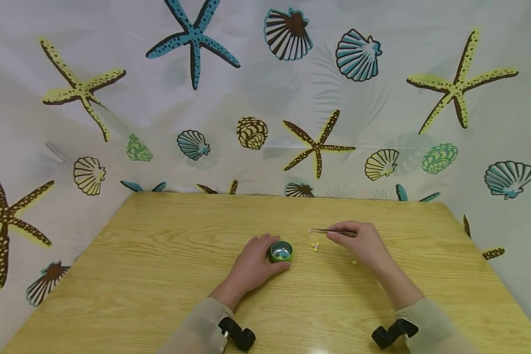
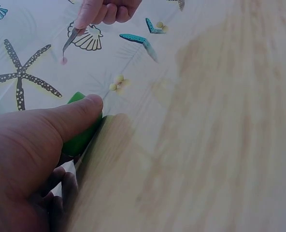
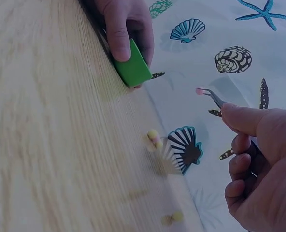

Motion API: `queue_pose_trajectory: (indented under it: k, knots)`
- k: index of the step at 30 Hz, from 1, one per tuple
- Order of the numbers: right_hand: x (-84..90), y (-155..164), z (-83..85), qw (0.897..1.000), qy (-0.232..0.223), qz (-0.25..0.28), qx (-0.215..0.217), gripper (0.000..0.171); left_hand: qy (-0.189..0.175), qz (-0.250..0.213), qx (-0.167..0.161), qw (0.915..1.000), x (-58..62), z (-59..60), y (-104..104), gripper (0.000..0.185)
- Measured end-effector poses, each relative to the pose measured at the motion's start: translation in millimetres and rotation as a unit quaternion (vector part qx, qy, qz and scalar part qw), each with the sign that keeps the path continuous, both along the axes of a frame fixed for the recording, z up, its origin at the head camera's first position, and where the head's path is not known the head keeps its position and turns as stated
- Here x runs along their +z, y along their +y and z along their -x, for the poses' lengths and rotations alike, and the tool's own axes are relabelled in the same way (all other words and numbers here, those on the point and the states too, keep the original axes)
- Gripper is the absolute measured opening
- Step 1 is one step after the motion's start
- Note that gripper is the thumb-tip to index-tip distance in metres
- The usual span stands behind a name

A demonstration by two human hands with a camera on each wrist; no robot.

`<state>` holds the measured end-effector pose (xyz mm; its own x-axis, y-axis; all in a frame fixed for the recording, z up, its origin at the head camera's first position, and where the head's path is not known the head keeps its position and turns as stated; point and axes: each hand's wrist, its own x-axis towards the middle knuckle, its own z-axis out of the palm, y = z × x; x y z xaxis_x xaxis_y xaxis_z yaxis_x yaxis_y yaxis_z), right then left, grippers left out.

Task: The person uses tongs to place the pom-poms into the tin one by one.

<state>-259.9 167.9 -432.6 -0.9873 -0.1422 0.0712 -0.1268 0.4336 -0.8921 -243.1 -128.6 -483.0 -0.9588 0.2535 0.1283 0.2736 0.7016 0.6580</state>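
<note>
Holding tweezers (image 1: 332, 231) with a blurred bead, right grip (image 1: 358, 242); left grip (image 1: 252, 263) clasps cup (image 1: 280, 251).

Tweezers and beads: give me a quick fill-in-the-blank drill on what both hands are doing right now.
1. The right hand pinches tweezers whose tips hold a small ____ bead.
2. The left hand grips a small round ____ container.
3. The loose beads on the wooden table are ____.

Missing words: pink; green; yellow
</note>
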Motion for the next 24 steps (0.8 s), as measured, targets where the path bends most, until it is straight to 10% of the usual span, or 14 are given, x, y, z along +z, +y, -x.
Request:
queue_pose_trajectory:
  k: [24]
  knots:
    - [-11.6, -47, -10.4, 0.999, 0.007, -0.032, 0.044, 0.011, -0.003, 0.002, 0.001, 1.0000, -2.1, 2.5, 0, 0.073]
